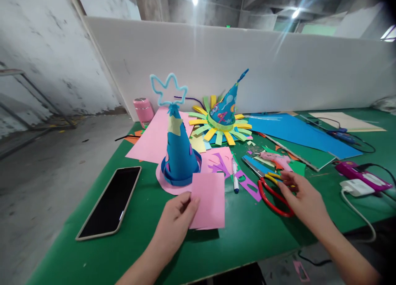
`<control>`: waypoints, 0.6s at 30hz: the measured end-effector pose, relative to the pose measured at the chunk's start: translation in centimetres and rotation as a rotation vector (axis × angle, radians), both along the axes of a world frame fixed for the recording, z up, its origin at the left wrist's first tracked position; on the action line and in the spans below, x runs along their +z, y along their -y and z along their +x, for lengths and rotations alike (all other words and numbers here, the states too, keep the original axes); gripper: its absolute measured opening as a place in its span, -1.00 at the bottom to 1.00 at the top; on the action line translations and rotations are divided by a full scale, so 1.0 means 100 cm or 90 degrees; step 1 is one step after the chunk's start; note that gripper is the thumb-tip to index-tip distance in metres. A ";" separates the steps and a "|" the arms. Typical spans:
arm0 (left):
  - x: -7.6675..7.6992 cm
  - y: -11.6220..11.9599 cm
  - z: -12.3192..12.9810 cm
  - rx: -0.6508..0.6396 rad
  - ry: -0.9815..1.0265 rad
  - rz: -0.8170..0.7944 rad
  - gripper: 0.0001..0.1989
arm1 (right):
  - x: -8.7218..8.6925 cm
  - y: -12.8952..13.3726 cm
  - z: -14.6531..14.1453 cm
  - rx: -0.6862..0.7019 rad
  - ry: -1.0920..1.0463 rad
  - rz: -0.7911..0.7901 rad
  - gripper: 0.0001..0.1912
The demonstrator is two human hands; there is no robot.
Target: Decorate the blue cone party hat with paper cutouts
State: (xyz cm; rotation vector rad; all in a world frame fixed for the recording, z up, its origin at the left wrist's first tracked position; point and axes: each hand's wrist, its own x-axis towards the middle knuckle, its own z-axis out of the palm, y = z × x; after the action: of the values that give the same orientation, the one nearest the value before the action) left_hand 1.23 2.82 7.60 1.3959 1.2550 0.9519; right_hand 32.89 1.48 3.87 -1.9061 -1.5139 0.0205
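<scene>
My left hand (177, 219) pinches a small stack of pink paper rectangles (208, 200) by its left edge, thumb on top, above the table's front part. My right hand (298, 192) is at the handles of a pair of scissors (275, 198). Its thumb and curled fingers close on the yellow part of the handle, while the large red loop lies beside it. The blades point away to the left. Just behind the paper stands a blue cone hat (181, 153) with a light-blue pipe-cleaner crown shape on top and a pink round base.
A phone (109, 202) lies at the left. A marker (235, 175), purple cut-outs (249, 186) and a pink glue gun (276, 158) lie mid-table. Behind them are a patterned party hat (224, 107), blue sheet (303, 132) and pink bottle (144, 111). A charger (357, 188) with cables sits right.
</scene>
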 end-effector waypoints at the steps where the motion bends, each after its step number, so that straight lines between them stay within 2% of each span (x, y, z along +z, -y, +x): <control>1: -0.006 0.005 -0.003 -0.028 -0.059 0.031 -0.70 | -0.003 -0.003 0.007 0.003 0.018 -0.011 -0.71; 5: -0.021 0.011 -0.003 -0.029 -0.283 0.216 -0.66 | -0.001 -0.012 0.002 0.039 0.078 -0.039 -0.75; 10: -0.031 0.005 0.007 0.007 -0.382 0.254 -0.67 | 0.011 -0.030 -0.039 0.189 0.155 -0.055 -0.78; 13: -0.032 0.010 0.005 0.069 -0.448 0.274 -0.82 | 0.018 -0.048 -0.058 0.310 0.227 -0.063 -0.76; 15: -0.030 0.016 0.002 0.126 -0.513 0.352 -0.70 | 0.024 -0.064 -0.063 0.361 0.281 -0.066 -0.71; 16: -0.029 0.019 0.001 0.117 -0.540 0.409 -0.67 | 0.026 -0.072 -0.063 0.387 0.309 -0.069 -0.68; 18: -0.026 0.023 0.000 -0.001 -0.572 0.491 -0.68 | 0.030 -0.088 -0.061 0.460 0.367 -0.083 -0.67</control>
State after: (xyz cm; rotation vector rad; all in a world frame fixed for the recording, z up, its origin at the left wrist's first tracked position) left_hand 1.23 0.47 4.98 2.6206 1.5755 0.8574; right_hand 26.80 10.26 6.89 -1.4108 -2.5823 -0.1184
